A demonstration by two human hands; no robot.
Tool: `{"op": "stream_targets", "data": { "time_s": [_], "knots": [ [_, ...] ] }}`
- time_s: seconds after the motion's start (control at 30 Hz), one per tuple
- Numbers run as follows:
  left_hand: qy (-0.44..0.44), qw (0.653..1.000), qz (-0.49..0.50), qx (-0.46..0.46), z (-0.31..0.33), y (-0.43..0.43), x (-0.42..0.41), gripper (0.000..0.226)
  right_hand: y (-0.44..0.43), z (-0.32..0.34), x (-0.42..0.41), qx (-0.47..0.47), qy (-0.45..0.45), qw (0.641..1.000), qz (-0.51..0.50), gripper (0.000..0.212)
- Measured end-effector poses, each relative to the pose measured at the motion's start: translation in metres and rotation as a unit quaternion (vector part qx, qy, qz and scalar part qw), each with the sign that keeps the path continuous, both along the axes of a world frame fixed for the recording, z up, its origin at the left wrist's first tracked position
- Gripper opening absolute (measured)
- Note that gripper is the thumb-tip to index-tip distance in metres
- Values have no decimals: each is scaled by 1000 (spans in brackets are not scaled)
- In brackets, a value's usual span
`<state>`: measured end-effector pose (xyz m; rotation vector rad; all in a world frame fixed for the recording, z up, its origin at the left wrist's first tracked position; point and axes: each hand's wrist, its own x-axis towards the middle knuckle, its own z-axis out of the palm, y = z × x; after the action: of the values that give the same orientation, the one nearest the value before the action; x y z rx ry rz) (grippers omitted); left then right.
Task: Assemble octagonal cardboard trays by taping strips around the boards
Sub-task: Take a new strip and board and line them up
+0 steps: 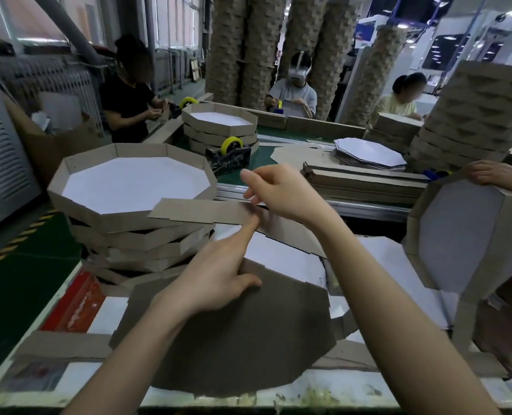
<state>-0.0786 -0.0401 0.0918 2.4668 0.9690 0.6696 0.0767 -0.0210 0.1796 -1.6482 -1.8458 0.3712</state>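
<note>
A brown octagonal board (233, 339) lies tilted in front of me, grey-brown side up, over white boards. My left hand (218, 274) holds its far edge with the thumb on top, and its straight index finger presses up against a long cardboard strip (200, 211). My right hand (281, 196) pinches the same strip from above, close to that fingertip. The strip runs left over a stack of finished trays (135, 181) and right along the board's far edge.
A tape dispenser (230, 154) with a yellow roll stands behind the stack. Piled strips (362, 181) and white octagonal boards (368, 151) lie at the right. Another person's hand (494, 175) holds a tray (464, 235) upright at my right. Three people work across the table.
</note>
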Motion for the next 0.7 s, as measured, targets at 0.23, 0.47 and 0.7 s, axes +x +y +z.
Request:
{"op": "stream_targets", "data": {
  "time_s": [0.23, 0.47, 0.7],
  "knots": [
    [-46, 997, -51, -44, 1, -2, -15, 89, 19, -4, -37, -97, -55, 993, 49, 34],
    [-179, 978, 21, -106, -20, 6, -85, 80, 7, -6, -27, -67, 86, 993, 49, 22],
    [-155, 967, 100, -176, -32, 24, -131, 23, -5, -21, -32, -103, 83, 988, 76, 16]
  ]
}}
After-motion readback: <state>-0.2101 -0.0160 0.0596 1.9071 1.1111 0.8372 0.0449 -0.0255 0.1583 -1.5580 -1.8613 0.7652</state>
